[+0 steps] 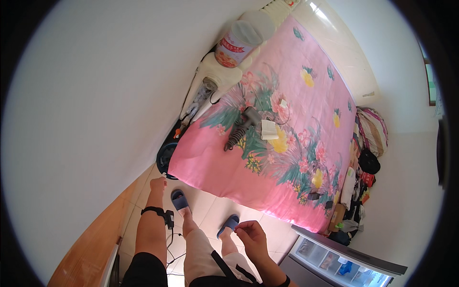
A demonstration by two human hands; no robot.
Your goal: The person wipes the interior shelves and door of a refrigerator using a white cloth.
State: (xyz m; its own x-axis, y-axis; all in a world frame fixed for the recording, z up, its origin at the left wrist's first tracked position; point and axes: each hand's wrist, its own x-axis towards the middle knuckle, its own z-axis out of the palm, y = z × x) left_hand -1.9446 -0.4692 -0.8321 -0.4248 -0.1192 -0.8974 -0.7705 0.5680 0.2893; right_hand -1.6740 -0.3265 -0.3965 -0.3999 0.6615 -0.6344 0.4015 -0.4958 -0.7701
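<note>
My left hand (158,183) is at the lower left, held over the rim of a dark waste bin (167,158) with a small white scrap (164,175) at its fingertips. My right hand (252,238) hangs in front of my right leg, thumb and fingertips close together; whether anything small is between them cannot be seen. Ahead of me a bed is covered with a pink floral sheet (222,172). On it lie a grey hair dryer (244,127), a folded white cloth or paper (269,130), a small white block (283,103) on a thin cord and small dark blocks (313,196).
A large plastic jar (235,46) stands on a cream bedside stand (220,71). An open freezer drawer (344,263) holding bags is at the lower right. Clothes and a black cap (369,161) pile along the bed's right side. A cable (175,251) hangs from my left forearm strap.
</note>
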